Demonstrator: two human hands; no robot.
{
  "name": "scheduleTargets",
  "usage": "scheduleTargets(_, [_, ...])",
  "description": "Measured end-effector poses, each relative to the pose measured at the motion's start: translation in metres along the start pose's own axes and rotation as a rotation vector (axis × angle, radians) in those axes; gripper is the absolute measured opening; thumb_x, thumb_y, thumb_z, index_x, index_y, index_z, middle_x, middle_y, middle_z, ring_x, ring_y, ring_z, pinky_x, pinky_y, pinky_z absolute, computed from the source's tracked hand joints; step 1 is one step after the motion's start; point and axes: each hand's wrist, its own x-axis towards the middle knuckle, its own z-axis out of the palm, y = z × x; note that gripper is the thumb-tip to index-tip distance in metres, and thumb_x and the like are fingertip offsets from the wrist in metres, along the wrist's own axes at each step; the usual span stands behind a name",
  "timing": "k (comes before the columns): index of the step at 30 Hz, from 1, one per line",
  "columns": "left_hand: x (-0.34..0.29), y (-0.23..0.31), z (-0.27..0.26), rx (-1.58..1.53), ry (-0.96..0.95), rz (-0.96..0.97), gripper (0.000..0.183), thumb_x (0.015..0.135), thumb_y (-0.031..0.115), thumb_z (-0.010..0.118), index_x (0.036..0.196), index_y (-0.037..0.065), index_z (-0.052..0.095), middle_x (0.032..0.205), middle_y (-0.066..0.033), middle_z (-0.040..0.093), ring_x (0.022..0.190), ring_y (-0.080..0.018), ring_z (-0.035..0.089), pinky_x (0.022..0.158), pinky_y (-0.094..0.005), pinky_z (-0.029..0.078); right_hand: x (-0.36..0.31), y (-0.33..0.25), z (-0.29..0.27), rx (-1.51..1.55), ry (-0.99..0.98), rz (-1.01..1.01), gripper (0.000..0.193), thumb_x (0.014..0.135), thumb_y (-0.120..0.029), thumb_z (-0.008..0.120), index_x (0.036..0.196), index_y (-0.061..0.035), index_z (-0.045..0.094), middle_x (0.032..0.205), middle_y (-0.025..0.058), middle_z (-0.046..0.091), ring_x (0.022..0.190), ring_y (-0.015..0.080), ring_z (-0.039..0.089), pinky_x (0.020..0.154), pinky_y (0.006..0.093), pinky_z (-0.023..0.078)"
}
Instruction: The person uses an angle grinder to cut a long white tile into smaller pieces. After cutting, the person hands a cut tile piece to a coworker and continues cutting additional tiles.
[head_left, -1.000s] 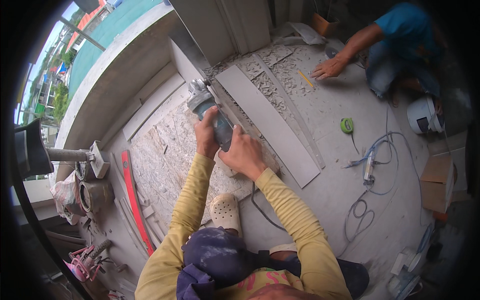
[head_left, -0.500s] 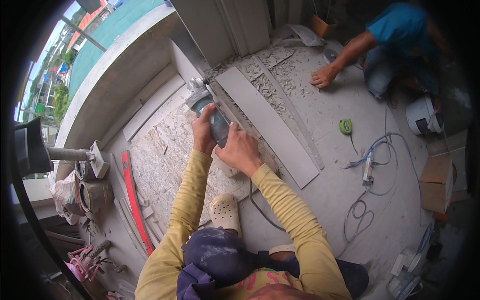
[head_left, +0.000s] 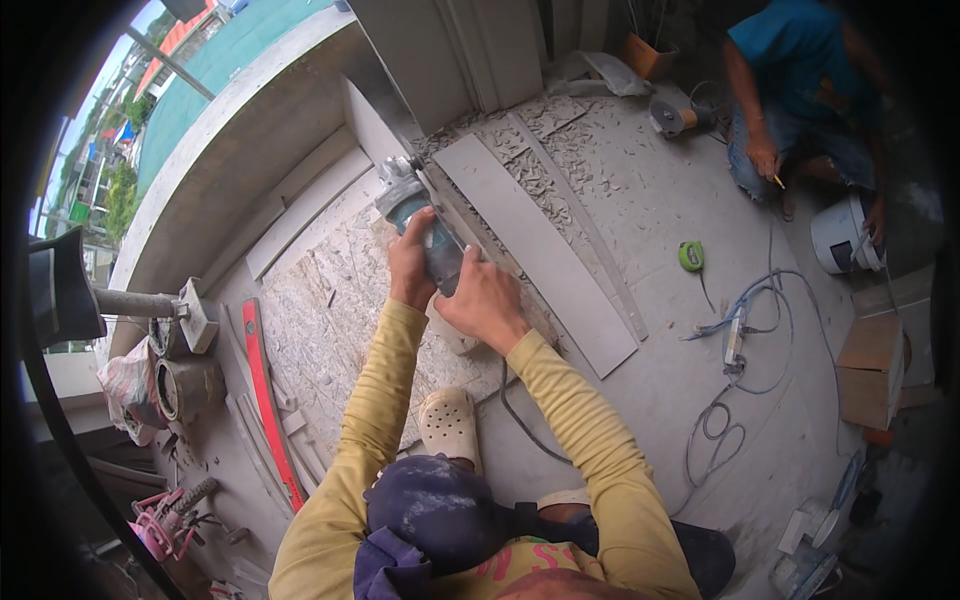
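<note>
An angle grinder [head_left: 441, 258] with a teal-and-dark body and silver head is held in both my hands. My left hand [head_left: 411, 268] is wrapped round its middle, close to the metal head. My right hand [head_left: 489, 304] is closed on its rear end. The head rests near the far end of a long narrow strip [head_left: 482, 240]; the disc is mostly hidden. Just right of the strip lies a long grey board [head_left: 540, 250]. My foot in a beige clog [head_left: 449, 425] stands behind the grinder, beside its dark cord [head_left: 520, 425].
Broken chips [head_left: 540, 180] cover the floor beyond the board. A red level [head_left: 268, 400] lies at left; a green tape measure [head_left: 691, 256] and tangled cables [head_left: 738, 345] are at right. A co-worker [head_left: 800, 100] squats at far right near another power tool [head_left: 678, 119] and a white bucket [head_left: 842, 237].
The co-worker's hand has drawn back from the floor toward their knees, holding a thin yellow pencil-like stick; the other power tool now shows fully. My hands and grinder have barely moved.
</note>
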Motion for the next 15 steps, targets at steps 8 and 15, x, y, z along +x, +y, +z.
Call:
scheduleTargets(8, [-0.01,-0.006,0.002,0.031,0.003,0.033,0.038,0.103,0.027,0.071,0.126,-0.004,0.07,0.097,-0.0122,0.075,0.082,-0.0205,0.074,0.075,-0.0336,0.064,-0.01,0.004,-0.003,0.015,-0.011,-0.012,0.069,0.08,-0.033,0.082,0.126,0.0082,0.052,0.1,0.0302,0.078,0.095,0.0462,0.078,0.087,0.053,0.063])
scheduleTargets(15, [-0.015,-0.011,0.002,0.038,0.019,0.047,0.039,0.103,0.026,0.071,0.128,-0.004,0.069,0.097,-0.0129,0.075,0.082,-0.0208,0.074,0.074,-0.0335,0.064,-0.016,0.008,-0.004,0.026,-0.013,-0.007,0.072,0.079,-0.034,0.082,0.129,0.0098,0.053,0.098,0.0305,0.077,0.094,0.0472,0.078,0.086,0.0549,0.062])
